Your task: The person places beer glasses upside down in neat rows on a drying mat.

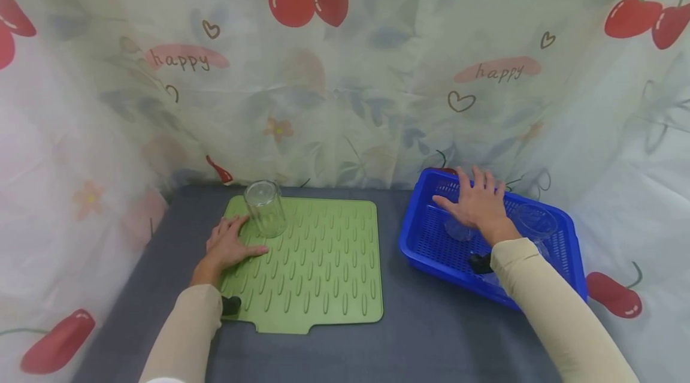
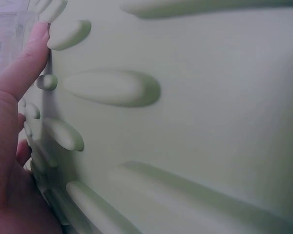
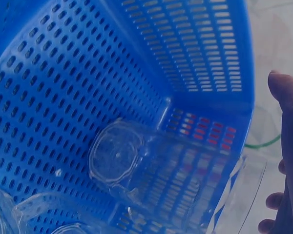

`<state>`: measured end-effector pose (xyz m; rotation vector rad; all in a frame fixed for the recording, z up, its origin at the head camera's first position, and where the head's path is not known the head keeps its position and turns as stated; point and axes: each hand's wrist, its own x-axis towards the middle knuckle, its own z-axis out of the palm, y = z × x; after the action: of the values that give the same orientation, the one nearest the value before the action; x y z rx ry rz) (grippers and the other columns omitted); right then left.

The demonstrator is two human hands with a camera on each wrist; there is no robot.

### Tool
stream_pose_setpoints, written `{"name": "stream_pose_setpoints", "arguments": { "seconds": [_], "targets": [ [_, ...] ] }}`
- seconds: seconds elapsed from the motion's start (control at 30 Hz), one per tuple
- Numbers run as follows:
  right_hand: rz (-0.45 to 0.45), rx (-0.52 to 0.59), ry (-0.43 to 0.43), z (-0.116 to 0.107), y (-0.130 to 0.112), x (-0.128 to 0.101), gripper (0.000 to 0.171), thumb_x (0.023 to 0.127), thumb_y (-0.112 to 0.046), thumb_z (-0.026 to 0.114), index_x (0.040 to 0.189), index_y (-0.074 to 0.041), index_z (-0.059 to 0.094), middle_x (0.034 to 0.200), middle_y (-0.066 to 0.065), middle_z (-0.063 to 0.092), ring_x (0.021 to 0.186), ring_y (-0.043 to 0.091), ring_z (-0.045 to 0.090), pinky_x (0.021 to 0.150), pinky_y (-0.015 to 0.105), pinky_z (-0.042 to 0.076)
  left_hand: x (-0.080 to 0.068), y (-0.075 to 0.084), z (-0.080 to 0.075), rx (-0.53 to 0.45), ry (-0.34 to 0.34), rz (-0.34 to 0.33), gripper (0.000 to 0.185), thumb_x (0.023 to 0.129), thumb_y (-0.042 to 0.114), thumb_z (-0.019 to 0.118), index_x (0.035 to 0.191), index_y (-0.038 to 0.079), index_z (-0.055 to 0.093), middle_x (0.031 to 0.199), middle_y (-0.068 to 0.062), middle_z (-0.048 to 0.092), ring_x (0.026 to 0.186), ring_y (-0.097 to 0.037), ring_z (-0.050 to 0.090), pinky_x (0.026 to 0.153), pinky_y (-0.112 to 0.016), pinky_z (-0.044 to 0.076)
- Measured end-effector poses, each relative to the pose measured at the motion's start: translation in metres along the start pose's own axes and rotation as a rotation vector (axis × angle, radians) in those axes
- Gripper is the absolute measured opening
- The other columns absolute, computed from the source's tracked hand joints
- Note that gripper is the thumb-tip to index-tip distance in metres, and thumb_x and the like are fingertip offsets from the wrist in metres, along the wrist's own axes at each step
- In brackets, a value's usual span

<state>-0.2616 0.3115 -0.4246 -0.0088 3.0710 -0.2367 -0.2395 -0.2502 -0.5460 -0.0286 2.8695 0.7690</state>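
Resting flat on a green mat [image 1: 318, 263], the left hand [image 1: 229, 246] lies with fingers straight and relaxed, gripping nothing; its fingertips sit just beside the base of a clear glass [image 1: 265, 208]. That glass is a smooth cylinder, mouth down, standing on the mat's far left corner. Mat: soft-looking matte rubber, rectangular with rounded corners, covered in rows of raised oval ridges, seen large in the left wrist view. Right hand [image 1: 477, 203]: spread open, fingers extended, hovering over a blue basket [image 1: 417, 242] and holding nothing. Basket: glossy rigid plastic, rectangular, its walls and floor pierced by rows of small slots. Inside it lie more clear tumblers [image 3: 156, 175], one on its side directly below the palm. Table [image 1: 431, 335]: grey cloth surface, backed by a cherry-print curtain [image 1: 345, 71].
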Motion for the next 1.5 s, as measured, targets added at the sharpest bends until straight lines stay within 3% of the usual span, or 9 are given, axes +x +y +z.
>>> {"name": "stream_pose_setpoints", "arguments": {
  "seconds": [0.27,0.73,1.07,1.5],
  "targets": [
    [0.03,-0.009,-0.035,-0.001,0.011,-0.004,0.107,0.092,-0.082,0.04,0.162,-0.007,0.012,0.163,0.036,0.006,0.148,0.061,0.003,0.115,0.082,0.007,0.0,0.0,-0.001,-0.002,-0.009,-0.005,0.115,0.077,0.068,0.078,0.163,0.014,0.024,0.169,-0.024,0.014,0.154,-0.054,0.005,0.117,-0.076,0.013],
    [0.096,0.042,-0.096,0.011,0.015,-0.005,0.111,0.094,-0.071,0.053,0.162,0.0,0.001,0.16,0.042,0.003,0.146,0.066,0.003,0.117,0.077,0.016,-0.003,0.001,-0.001,-0.019,-0.011,-0.003,0.113,0.078,0.067,0.078,0.163,0.015,0.024,0.17,-0.023,0.013,0.155,-0.053,0.003,0.118,-0.076,0.012],
    [0.099,0.072,-0.14,0.011,0.017,-0.003,0.105,0.1,-0.06,0.052,0.161,0.002,-0.006,0.159,0.044,0.0,0.144,0.067,0.004,0.117,0.076,0.018,-0.004,0.003,-0.003,-0.021,-0.01,-0.002,0.113,0.078,0.068,0.077,0.163,0.016,0.024,0.17,-0.023,0.014,0.154,-0.054,0.004,0.117,-0.076,0.012],
    [0.103,0.074,-0.14,0.013,0.017,-0.003,0.094,0.104,-0.049,0.051,0.161,0.002,-0.003,0.158,0.043,0.005,0.142,0.067,0.01,0.112,0.076,0.028,-0.003,-0.003,0.002,-0.055,0.008,0.012,0.114,0.076,0.066,0.08,0.163,0.016,0.026,0.169,-0.025,0.013,0.154,-0.055,0.003,0.116,-0.078,0.009]
  ]
}}
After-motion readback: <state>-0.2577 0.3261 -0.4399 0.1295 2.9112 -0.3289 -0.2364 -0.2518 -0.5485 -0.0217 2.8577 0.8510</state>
